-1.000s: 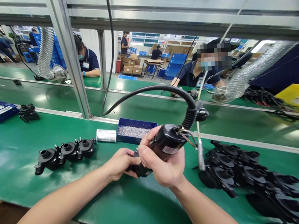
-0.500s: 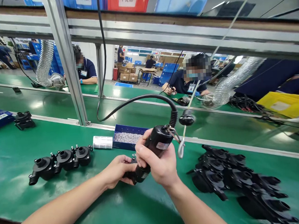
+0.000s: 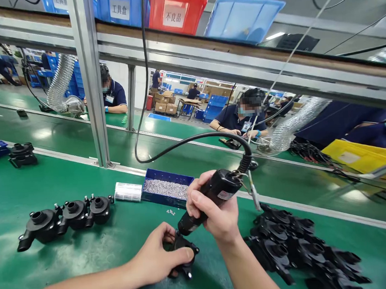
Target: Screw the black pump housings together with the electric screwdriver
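My right hand (image 3: 213, 208) is wrapped round a black electric screwdriver (image 3: 220, 188), tilted so that its nose points down and left. Under that nose, on the green bench, my left hand (image 3: 165, 255) grips a black pump housing (image 3: 184, 245), thumb on top and fingers round the far side. The screwdriver's tip is right by the housing's upper edge; I cannot tell whether it touches. A few loose screws (image 3: 171, 212) lie just beyond, in front of a blue tray (image 3: 166, 187) filled with small screws. A silvery roll (image 3: 128, 192) sits beside the tray.
Several black pump housings stand in a row (image 3: 73, 213) at left, and more are clustered (image 3: 293, 238) at right. The screwdriver's cable (image 3: 179, 141) arcs across the middle. A metal post (image 3: 93, 89) rises at the bench's back edge. Co-workers sit across the line.
The screwdriver has moved up and right relative to the housing. My left hand and the housing have come nearer, and the housing now shows more fully. The view has shifted and tilted upward.
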Demonstrator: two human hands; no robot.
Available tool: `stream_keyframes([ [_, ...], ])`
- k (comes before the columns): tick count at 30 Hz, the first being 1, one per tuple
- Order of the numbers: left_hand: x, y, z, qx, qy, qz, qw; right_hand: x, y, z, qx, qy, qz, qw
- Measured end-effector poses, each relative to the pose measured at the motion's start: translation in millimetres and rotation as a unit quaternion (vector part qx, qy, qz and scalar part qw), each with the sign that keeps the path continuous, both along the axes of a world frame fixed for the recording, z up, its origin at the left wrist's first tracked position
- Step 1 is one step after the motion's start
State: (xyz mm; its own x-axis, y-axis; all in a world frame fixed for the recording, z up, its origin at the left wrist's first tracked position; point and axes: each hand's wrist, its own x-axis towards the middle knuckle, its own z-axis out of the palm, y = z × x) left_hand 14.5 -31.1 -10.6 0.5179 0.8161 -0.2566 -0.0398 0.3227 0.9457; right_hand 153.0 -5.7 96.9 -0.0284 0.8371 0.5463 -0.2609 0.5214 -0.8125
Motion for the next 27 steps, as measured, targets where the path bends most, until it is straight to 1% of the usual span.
stream_keyframes([
  [7, 0, 1, 1.4, -0.006, 0.002, -0.008, 1.000, -3, -2, -3.0, -0.011, -0.024, 0.039, 0.999],
  [9, 0, 1, 2.5, -0.013, 0.005, -0.011, 1.000, -5, -4, -5.0, -0.018, -0.020, 0.040, 0.999],
  [12, 1, 1, 3.3, -0.015, 0.009, -0.013, 1.000, -9, -7, -7.1, -0.017, -0.017, 0.014, 1.000],
  [15, 1, 2, 2.4, -0.011, 0.017, -0.014, 1.000, -12, -9, -8.1, -0.010, -0.020, -0.038, 0.999],
  [18, 0, 3, 0.1, 0.000, 0.031, -0.020, 0.999, -15, -8, -5.9, -0.023, -0.029, -0.078, 0.996],
  [20, -2, 6, -1.6, 0.002, 0.034, -0.036, 0.999, -13, -6, -1.8, -0.041, -0.037, -0.080, 0.995],
  [22, -5, 11, -2.8, 0.005, 0.031, -0.068, 0.997, -6, -1, 3.3, -0.050, -0.040, -0.089, 0.994],
  [23, -8, 15, -3.0, 0.020, 0.033, -0.087, 0.995, -1, 3, 5.5, -0.050, -0.042, -0.106, 0.992],
  [24, -11, 20, -2.9, 0.053, 0.048, -0.104, 0.992, 6, 7, 6.9, -0.046, -0.055, -0.137, 0.988],
  [25, -14, 25, -2.6, 0.099, 0.076, -0.111, 0.986, 14, 13, 7.2, -0.041, -0.092, -0.182, 0.978],
  [26, -17, 31, -2.2, 0.151, 0.110, -0.107, 0.977, 23, 20, 6.3, -0.036, -0.151, -0.232, 0.960],
  [27, -21, 37, -1.8, 0.200, 0.140, -0.093, 0.965, 32, 28, 4.0, -0.033, -0.221, -0.277, 0.935],
])
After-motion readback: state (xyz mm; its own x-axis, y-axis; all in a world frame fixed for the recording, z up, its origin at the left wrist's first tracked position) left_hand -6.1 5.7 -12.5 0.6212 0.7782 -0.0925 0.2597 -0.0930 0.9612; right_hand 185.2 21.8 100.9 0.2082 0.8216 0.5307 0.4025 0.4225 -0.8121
